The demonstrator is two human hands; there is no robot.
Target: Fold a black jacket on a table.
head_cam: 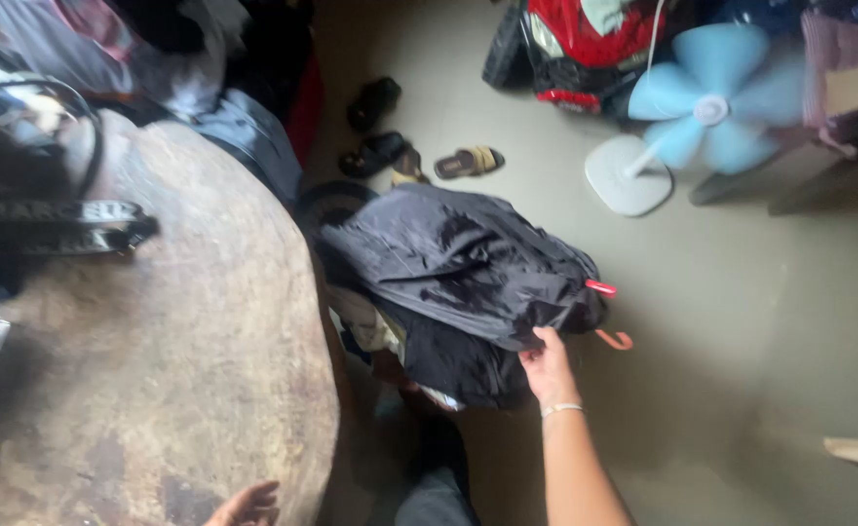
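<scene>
- The right hand (549, 368) is reaching out over the floor (741, 321), its fingers (544, 338) closing on the near edge of a dark garment (458, 263); the grip looks like a pinch on the cloth, the better to lift or drag it.
- The garment is lying just beyond those fingers, draped over a heap of other clothes (380, 331), so it is sitting raised off the floor and not flat.
- An orange hanger (612, 338) is poking out just right of the fingers, its hook hanging clear of the cloth; a red bit (600, 287) is showing a little above it.
- The left hand (246, 507) is resting at the near rim of the round tabletop (175, 360), fingers loosely spread and holding nothing, seemingly bracing the person.
- Far left of those fingers, a dark bag (29, 185) is sitting on the tabletop; what is inside it cannot be told.
- Well beyond the right fingers, sandals (468, 161) are lying scattered and a blue fan (706, 107) is standing on the floor.
</scene>
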